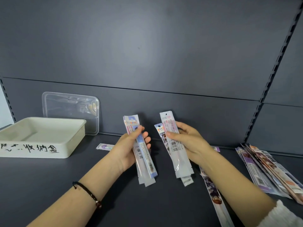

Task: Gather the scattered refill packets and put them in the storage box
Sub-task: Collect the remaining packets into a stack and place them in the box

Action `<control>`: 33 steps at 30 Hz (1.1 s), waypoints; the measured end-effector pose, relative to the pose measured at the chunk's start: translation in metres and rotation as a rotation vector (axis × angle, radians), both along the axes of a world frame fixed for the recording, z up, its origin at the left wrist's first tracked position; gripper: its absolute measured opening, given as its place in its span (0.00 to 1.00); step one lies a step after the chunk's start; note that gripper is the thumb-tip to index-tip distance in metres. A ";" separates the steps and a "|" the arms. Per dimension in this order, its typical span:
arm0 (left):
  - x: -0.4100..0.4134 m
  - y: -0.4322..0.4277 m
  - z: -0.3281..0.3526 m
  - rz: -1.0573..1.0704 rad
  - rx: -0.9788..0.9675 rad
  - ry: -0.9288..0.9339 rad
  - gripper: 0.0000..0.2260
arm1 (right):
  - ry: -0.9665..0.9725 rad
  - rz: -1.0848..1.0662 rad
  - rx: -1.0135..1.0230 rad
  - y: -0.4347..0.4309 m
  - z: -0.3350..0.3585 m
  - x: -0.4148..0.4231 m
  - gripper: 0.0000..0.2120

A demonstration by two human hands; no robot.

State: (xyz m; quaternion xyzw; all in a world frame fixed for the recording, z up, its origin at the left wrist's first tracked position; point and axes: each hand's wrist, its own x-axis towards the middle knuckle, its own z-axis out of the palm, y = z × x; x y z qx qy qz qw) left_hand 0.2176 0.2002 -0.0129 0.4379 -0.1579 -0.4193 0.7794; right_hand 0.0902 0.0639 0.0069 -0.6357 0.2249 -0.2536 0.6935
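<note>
Left hand (131, 149) closing around small bundle of refill packets (142, 154), thumb pinning across front, likely squaring stack for single drop. Right hand (188, 141) gripping second bundle (176, 149) same way, packets standing near upright. Both bundles lifting clear of surface (49, 181). Storage box (72, 145) sitting open, empty, well left of left hand. Clear lid (70, 108) leaning behind box. More packets: fanned pile (270, 169) at right, one strip (104, 146) lying between box and left hand.
</note>
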 end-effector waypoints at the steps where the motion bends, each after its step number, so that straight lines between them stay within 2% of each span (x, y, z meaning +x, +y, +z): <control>1: -0.002 -0.002 -0.002 -0.004 0.007 -0.020 0.06 | -0.039 0.001 0.035 0.003 -0.001 0.001 0.20; 5: -0.010 -0.004 -0.004 -0.098 -0.015 -0.103 0.09 | -0.161 0.031 0.054 0.020 -0.001 0.004 0.18; 7: -0.013 -0.003 -0.002 -0.146 -0.049 -0.140 0.13 | -0.185 0.032 -0.023 0.030 -0.002 0.006 0.16; 11: -0.018 -0.001 0.001 -0.130 -0.110 -0.167 0.14 | -0.154 -0.029 -0.314 0.044 -0.012 0.012 0.17; 17: -0.023 0.000 0.003 -0.140 -0.178 -0.174 0.15 | -0.020 -0.179 -0.928 0.052 -0.024 0.014 0.16; 20: -0.023 -0.001 0.004 -0.117 -0.207 -0.174 0.15 | 0.022 -0.211 -1.037 0.055 -0.026 0.017 0.18; 23: -0.018 0.001 0.007 -0.096 -0.216 -0.227 0.13 | 0.041 -0.161 -1.037 0.057 -0.022 0.016 0.19; 26: -0.012 0.007 0.015 -0.048 -0.252 -0.264 0.13 | -0.029 -0.156 -0.868 0.056 -0.021 0.011 0.18; 33: -0.009 0.011 0.021 0.078 -0.246 -0.403 0.12 | -0.142 -0.047 -0.649 0.066 -0.017 0.009 0.17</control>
